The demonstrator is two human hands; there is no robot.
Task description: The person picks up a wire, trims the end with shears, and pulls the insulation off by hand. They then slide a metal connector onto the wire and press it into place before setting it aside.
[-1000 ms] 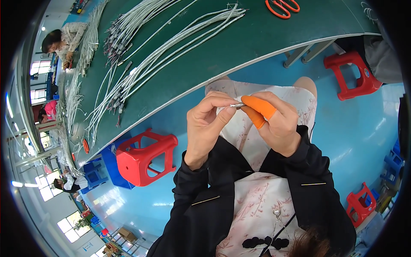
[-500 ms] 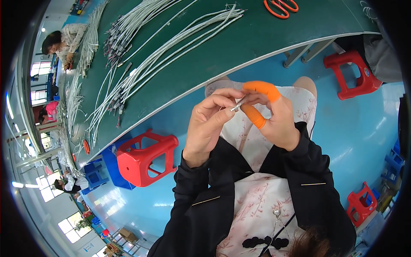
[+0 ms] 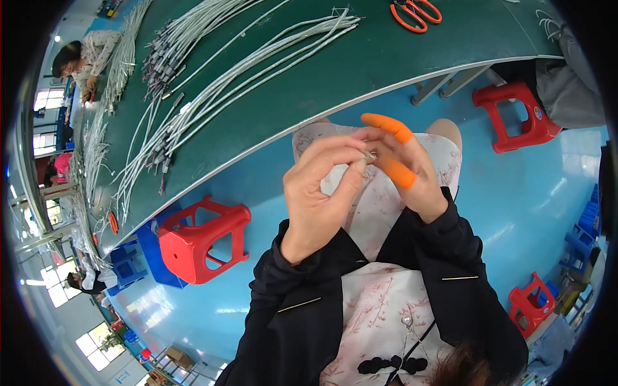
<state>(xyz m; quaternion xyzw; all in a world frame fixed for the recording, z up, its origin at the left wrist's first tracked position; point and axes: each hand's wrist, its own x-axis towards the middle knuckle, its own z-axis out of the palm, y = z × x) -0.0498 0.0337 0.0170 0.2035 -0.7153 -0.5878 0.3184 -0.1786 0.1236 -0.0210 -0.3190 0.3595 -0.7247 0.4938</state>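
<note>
Above my lap, my left hand [image 3: 328, 190] pinches a small, thin whitish-grey piece [image 3: 369, 156] between thumb and fingertips. It resembles a stripped cable end, but most of it is hidden by the fingers. My right hand [image 3: 412, 164] meets it from the other side, with orange finger cots on thumb and index finger. The right index finger stands raised and away. The blurred right thumb tip is at the piece, with another finger opposite it, partly hidden.
A green table [image 3: 309, 90] beyond my knees carries a bundle of white cables [image 3: 244, 77], another cable bundle [image 3: 199, 26] and orange-handled scissors [image 3: 416, 14]. Red stools stand left [image 3: 205, 239] and right [image 3: 518, 117]. Another person [image 3: 90, 64] sits at the far left.
The view has shifted slightly. My left fingers have closed further over the thin piece, covering more of it. My right index finger has lifted away and the right thumb has moved.
</note>
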